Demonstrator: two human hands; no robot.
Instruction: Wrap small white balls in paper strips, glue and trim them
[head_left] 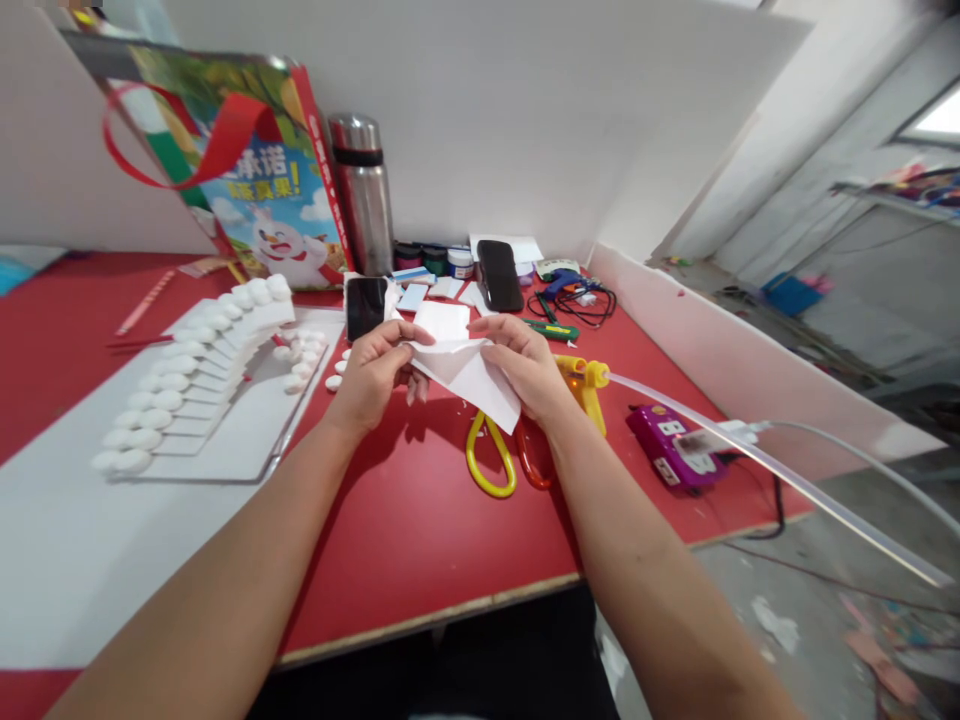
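Note:
A thin white sheet of paper (480, 383) is stretched between my two hands above the middle of the red table. My left hand (379, 365) pinches its left edge between thumb and fingers. Gripping its upper right edge, my right hand (525, 365) is closed as well. Another white piece (442, 322) lies just behind the sheet. Below and partly behind the right hand are the scissors' yellow loop handle (491, 488) and red loop handle (534, 474). A yellow glue gun (592, 400) with a long clear glue stick (750, 470) lies right of my right hand, partly hidden by it.
On the left, a curved white model with round discs (161, 400) rests on a white board (90, 570). A steel thermos (364, 195), a gift bag (277, 200), a phone (366, 305) and a black case (500, 275) stand or lie behind. A purple power strip (667, 445) sits right.

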